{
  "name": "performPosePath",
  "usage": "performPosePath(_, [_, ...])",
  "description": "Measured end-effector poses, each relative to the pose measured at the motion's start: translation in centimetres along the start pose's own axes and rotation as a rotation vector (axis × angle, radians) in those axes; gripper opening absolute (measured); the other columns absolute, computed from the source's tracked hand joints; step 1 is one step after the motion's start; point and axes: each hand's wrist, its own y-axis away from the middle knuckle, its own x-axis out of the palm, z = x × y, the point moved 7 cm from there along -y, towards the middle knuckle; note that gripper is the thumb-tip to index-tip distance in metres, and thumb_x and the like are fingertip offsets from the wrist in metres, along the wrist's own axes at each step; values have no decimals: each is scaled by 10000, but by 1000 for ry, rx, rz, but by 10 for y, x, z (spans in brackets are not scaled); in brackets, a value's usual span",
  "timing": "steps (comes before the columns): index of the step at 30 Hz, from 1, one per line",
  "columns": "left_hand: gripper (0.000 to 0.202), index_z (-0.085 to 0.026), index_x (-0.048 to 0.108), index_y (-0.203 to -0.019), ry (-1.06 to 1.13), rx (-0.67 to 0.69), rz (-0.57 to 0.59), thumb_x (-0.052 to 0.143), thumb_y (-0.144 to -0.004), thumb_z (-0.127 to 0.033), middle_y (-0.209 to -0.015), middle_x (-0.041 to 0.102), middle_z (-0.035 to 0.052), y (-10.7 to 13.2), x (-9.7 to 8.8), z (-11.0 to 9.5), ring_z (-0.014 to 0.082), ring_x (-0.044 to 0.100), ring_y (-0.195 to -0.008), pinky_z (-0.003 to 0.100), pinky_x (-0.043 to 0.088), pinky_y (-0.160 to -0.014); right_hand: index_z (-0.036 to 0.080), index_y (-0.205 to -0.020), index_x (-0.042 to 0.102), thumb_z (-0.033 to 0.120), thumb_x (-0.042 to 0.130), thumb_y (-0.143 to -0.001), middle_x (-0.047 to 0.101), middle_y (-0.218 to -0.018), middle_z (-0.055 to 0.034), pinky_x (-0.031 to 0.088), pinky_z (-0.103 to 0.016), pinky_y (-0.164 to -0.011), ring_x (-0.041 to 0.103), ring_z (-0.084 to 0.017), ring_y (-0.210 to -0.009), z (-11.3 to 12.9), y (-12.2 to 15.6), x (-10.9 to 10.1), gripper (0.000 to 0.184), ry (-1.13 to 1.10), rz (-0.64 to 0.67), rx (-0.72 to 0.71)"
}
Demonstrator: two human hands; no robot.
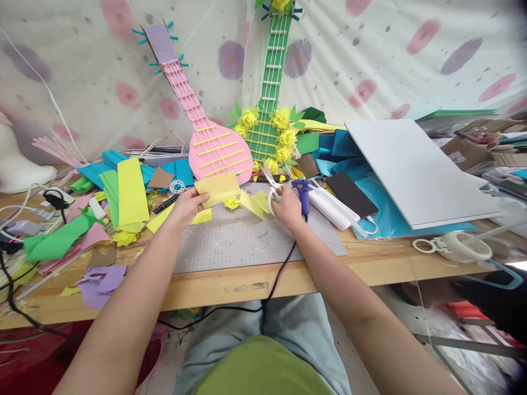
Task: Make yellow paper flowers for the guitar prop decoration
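My left hand [190, 206] pinches a pale yellow strip of crepe paper [218, 189] by its left end, just above the grey cutting mat [247, 247]. In my right hand [288, 207] is a pair of scissors [270, 178] with white handles, blades pointing up and away. The scissors are apart from the strip. Between my hands lie a crumpled yellow paper flower [232, 203] and cut yellow paper pieces [252, 204]. Right beside my right hand is a blue glue gun [303, 196]. Behind, a pink paper lute [220, 149] and a green paper instrument [263, 131] with yellow flowers lean upright.
Green, yellow and blue paper [132, 192] covers the left of the table, near a power strip [45, 222]. At right are a white box-like device [334, 206], a black card [351, 195], a large white board [420, 175] and a tape dispenser [457, 245]. A black cord [284, 266] crosses the table's front edge.
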Motion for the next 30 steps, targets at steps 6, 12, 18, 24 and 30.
performPosePath(6, [148,-124,597,-751,230,54,-163,559,-658,-16,-792,673,45,9,2,8,143,652,-744,321,544,-746,199,-909,457,411,574,-729,619,-912,-78,399,-332,-735,570,-235,-871,5,5,-2,302,-315,84,39])
performPosePath(12, [155,-141,564,-739,428,19,-245,488,-705,-10,-777,659,30,17,16,23,120,634,-730,297,540,-751,196,-823,432,445,654,-645,600,-827,-35,441,-295,-706,580,-166,-812,35,8,23,378,-804,293,55])
performPosePath(18, [154,-168,576,-832,441,-56,-194,545,-718,-68,-871,657,32,29,53,49,106,621,-705,287,536,-714,198,-784,405,357,710,-616,551,-729,13,463,-262,-626,586,-126,-691,82,11,36,382,-1085,353,157])
performPosePath(24, [196,-154,589,-863,325,-128,-24,601,-677,-95,-830,682,35,31,43,46,129,644,-694,267,537,-674,191,-796,404,258,718,-572,524,-709,39,440,-240,-553,557,-99,-609,83,-1,28,391,-1024,327,141])
performPosePath(30, [302,-124,654,-890,25,-294,322,698,-626,-263,-849,700,110,29,39,37,204,667,-742,257,522,-572,177,-736,431,230,734,-507,503,-661,53,412,-200,-481,503,-64,-538,96,6,25,383,-999,601,-89])
